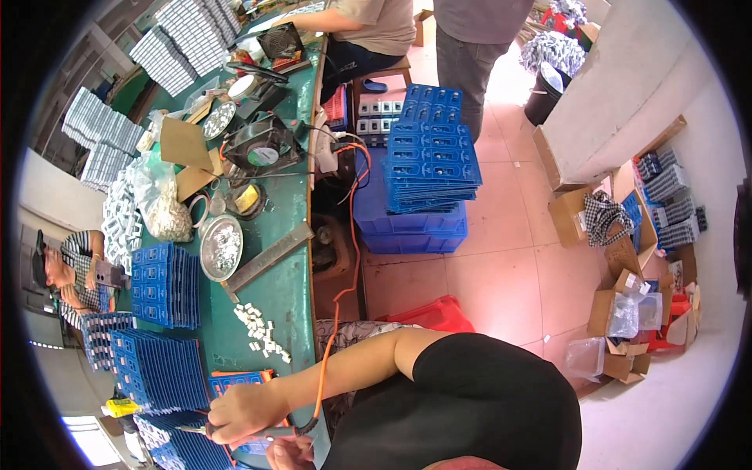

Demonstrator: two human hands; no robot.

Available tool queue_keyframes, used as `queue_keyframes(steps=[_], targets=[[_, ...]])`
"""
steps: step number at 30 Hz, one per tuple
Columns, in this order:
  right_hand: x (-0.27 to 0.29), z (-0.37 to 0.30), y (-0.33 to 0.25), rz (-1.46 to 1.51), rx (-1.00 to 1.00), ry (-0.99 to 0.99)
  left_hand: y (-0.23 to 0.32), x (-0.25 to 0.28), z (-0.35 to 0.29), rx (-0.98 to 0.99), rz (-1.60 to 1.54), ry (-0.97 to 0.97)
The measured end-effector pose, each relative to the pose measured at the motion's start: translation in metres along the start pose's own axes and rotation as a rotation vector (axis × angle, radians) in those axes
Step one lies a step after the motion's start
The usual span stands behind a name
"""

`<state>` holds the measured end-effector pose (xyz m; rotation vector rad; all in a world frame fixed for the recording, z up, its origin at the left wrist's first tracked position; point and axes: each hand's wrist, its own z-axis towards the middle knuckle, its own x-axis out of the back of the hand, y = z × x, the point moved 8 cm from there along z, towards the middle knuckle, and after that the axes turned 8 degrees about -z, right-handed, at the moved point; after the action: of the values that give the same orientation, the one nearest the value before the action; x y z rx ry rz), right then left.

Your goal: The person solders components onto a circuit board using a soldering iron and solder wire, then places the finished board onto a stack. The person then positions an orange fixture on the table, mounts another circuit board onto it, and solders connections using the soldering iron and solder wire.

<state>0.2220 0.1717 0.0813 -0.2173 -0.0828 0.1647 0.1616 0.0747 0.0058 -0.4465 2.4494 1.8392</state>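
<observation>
Right hand (244,411): fingers wrapped round slim soldering iron (276,432), smooth orange cord (335,323); left hand (290,454): fingers bent, hold can't tell.

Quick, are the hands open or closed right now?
Left hand: partly out of frame, can't tell.
Right hand: closed, holding the soldering iron.

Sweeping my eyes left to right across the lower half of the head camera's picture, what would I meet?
Stacked blue panels → the person's right hand → black shirt → cardboard boxes.
</observation>
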Motion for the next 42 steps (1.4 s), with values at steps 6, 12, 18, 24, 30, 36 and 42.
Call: queue_keyframes(steps=[6, 12, 18, 24, 30, 36, 42], targets=[[-0.021, -0.016, -0.027, -0.088, 0.135, -0.019, -0.029, -0.031, -0.005, 0.044, 0.113, 0.039], [0.009, -0.033, -0.012, -0.02, -0.059, 0.046, -0.025, -0.046, -0.009, -0.064, -0.486, -0.063], [0.041, -0.062, -0.014, 0.161, -0.345, -0.012, -0.014, -0.055, -0.011, -0.141, -0.373, -0.062], [0.103, -0.148, -0.033, 0.868, -0.451, -0.306, 0.021, -0.022, 0.007, -0.12, -0.448, -0.107], [0.414, -0.117, 0.092, -0.698, -0.804, -0.063, 0.044, 0.013, 0.086, -0.314, -0.057, -0.574], [0.655, -0.16, 0.18, -1.412, -0.862, 0.247, 0.052, -0.008, 0.105, -0.297, -0.406, 0.233], [0.734, -0.192, 0.268, -1.413, -1.232, 0.168, 0.07, -0.049, 0.166, -0.182, -0.017, -1.261]])
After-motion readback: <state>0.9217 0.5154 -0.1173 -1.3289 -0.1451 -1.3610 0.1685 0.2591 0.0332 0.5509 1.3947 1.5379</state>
